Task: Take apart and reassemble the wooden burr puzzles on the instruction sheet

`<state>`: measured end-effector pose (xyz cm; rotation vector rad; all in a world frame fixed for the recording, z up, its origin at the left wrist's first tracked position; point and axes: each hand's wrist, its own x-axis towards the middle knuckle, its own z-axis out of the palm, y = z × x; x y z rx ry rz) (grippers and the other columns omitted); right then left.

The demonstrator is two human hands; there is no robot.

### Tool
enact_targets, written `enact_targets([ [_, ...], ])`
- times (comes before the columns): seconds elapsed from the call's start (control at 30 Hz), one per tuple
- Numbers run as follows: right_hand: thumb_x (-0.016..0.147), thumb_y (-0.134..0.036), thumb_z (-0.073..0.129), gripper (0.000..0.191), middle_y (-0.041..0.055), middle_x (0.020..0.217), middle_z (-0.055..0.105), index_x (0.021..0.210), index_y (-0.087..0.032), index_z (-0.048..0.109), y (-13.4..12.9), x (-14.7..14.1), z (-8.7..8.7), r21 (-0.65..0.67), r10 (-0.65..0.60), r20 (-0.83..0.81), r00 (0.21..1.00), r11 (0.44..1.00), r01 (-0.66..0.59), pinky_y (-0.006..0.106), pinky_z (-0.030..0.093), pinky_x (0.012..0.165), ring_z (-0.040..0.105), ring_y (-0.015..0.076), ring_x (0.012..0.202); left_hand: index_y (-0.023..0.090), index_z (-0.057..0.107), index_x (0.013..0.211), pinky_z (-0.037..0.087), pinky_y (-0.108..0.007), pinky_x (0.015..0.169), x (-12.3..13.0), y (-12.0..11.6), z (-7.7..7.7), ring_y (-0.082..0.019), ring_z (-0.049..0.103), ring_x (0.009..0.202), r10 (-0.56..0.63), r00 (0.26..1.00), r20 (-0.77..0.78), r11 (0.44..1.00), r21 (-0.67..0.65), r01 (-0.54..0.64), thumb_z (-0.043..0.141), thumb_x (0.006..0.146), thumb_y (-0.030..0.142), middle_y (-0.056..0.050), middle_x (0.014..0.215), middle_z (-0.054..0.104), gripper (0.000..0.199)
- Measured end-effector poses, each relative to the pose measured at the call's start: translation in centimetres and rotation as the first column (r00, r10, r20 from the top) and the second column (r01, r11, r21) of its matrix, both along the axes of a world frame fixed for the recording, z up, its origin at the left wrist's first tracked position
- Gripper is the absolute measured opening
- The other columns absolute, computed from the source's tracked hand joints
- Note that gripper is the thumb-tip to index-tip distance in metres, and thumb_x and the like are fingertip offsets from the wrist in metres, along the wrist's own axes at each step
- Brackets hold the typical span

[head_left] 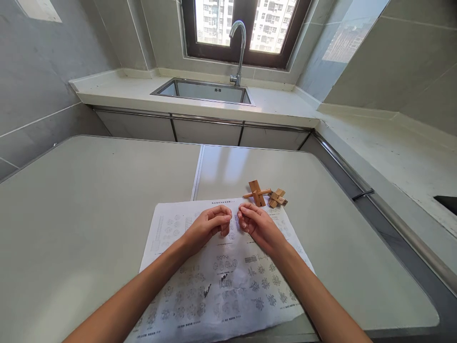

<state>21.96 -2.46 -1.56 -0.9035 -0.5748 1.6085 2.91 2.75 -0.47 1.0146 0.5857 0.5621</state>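
A large printed sheet with small diagrams [228, 286] lies on the pale table. Over its upper part, my left hand [210, 226] is curled, thumb against the fingers, with nothing visible in it. Close to its right, separated by a small gap, my right hand [257, 224] is curled too, its thumb and index finger together and nothing visible between them. Just beyond my right hand, near the sheet's top edge, sits a wooden cross-shaped piece assembly [257, 193]. To the right of that is a smaller interlocked wooden assembly [277, 198]. Neither hand holds the wooden pieces.
The table [107, 200] has a seam running away from the sheet. Behind it stands a counter with a metal sink [210, 90] and a curved faucet [243, 52] below a window. Another counter [400, 147] runs along the right side.
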Motion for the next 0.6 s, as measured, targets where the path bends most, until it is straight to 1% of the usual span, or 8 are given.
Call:
enact_targets([
  [0.2, 0.078, -0.034, 0.09, 0.026, -0.0004, 0.077, 0.067, 0.088, -0.019, 0.072, -0.04, -0.02, 0.06, -0.002, 0.001, 0.0, 1.0, 1.0, -0.001, 0.023, 0.042, 0.055, 0.054, 0.01, 0.06, 0.016, 0.064, 0.089, 0.039, -0.028, 0.066, -0.09, 0.05, -0.03, -0.011, 0.048, 0.062, -0.006, 1.0, 0.005, 1.0, 0.011, 0.006, 0.075, 0.088, 0.032, 0.003, 0.066, 0.054, 0.019],
  [0.6, 0.075, -0.037, 0.092, 0.03, -0.0007, 0.076, 0.066, 0.087, -0.019, 0.07, -0.01, -0.14, 0.17, 0.001, -0.007, 0.02, 1.0, 1.0, 0.007, 0.024, 0.042, 0.056, 0.053, 0.01, 0.06, 0.017, 0.063, 0.088, 0.04, -0.028, 0.067, -0.04, 0.06, -0.21, -0.012, 0.048, 0.062, -0.009, 1.0, -0.003, 1.0, 0.015, 0.009, 0.075, 0.089, 0.033, 0.003, 0.066, 0.054, 0.02],
])
